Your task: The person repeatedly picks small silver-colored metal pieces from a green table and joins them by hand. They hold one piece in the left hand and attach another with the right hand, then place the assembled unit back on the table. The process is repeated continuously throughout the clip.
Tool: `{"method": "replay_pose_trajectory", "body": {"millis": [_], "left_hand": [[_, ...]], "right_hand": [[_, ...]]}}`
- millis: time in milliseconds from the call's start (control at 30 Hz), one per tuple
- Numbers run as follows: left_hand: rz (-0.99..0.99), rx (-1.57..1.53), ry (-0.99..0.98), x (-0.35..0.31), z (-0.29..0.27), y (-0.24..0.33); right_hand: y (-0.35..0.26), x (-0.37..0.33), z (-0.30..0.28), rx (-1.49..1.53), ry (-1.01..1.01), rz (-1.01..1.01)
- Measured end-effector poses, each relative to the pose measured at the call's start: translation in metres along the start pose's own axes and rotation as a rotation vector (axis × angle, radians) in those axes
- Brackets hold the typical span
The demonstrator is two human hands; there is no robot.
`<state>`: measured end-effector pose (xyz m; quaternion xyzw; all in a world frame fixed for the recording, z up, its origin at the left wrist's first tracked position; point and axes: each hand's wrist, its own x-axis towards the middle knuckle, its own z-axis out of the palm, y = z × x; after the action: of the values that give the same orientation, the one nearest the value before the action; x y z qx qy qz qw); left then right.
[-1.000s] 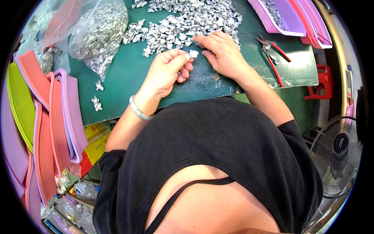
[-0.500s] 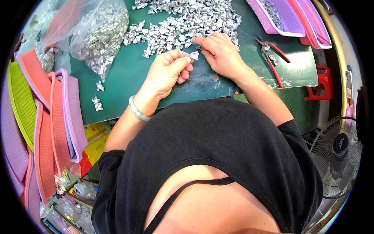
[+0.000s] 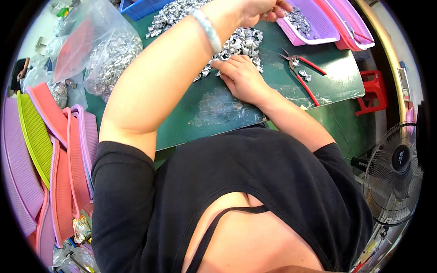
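My left hand reaches far up and across, to the left rim of a purple basket that holds small silvery pieces. Its fingers are curled; whatever is between them, if anything, is hidden. A pale bangle circles the wrist. My right hand rests at the near edge of a heap of small silvery metal pieces, fingers stretched out and thumb apart, touching the pieces. My left forearm covers part of the heap.
Red-handled pliers lie right on the green table, beside a loose silvery piece. A clear bag of pieces stands left. Stacked coloured baskets, a red stool and a fan surround the table. A blue crate sits behind.
My left hand has moved from the table's near middle up and right to the purple basket; the silvery piece in its pinch no longer shows. My right hand has shifted slightly down and left in view.
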<state>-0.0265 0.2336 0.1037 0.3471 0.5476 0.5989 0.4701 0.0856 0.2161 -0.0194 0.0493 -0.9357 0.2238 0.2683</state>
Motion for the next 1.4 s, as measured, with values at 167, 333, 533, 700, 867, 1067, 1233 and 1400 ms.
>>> {"method": "replay_pose_trajectory", "body": {"millis": [167, 333, 533, 700, 867, 1067, 1233, 1400], "left_hand": [[0.031, 0.045, 0.025, -0.019, -0.027, -0.014], [-0.094, 0.206, 0.247, -0.095, -0.076, -0.059], [-0.281, 0.07, 0.208, -0.149, -0.065, -0.078], [-0.27, -0.088, 0.231, -0.157, -0.054, -0.09], [-0.266, -0.19, 0.247, -0.16, -0.055, -0.095], [-0.305, -0.266, 0.238, -0.163, -0.06, -0.098], [-0.316, -0.336, 0.225, -0.165, -0.06, -0.1], [-0.281, -0.294, 0.226, -0.167, -0.061, -0.106]], "right_hand": [[-0.003, -0.001, -0.013, 0.324, 0.077, 0.156], [-0.006, 0.0, -0.013, 0.49, 0.203, 0.164], [-0.014, 0.003, -0.015, 0.467, 0.233, 0.099], [-0.017, 0.001, -0.018, 0.44, 0.183, 0.051], [-0.013, 0.0, -0.023, 0.329, 0.197, 0.052], [-0.005, -0.011, -0.031, -0.019, -0.124, 0.044], [-0.004, -0.012, -0.03, 0.012, -0.1, 0.069], [-0.003, -0.013, -0.028, 0.037, -0.07, 0.062]]}}
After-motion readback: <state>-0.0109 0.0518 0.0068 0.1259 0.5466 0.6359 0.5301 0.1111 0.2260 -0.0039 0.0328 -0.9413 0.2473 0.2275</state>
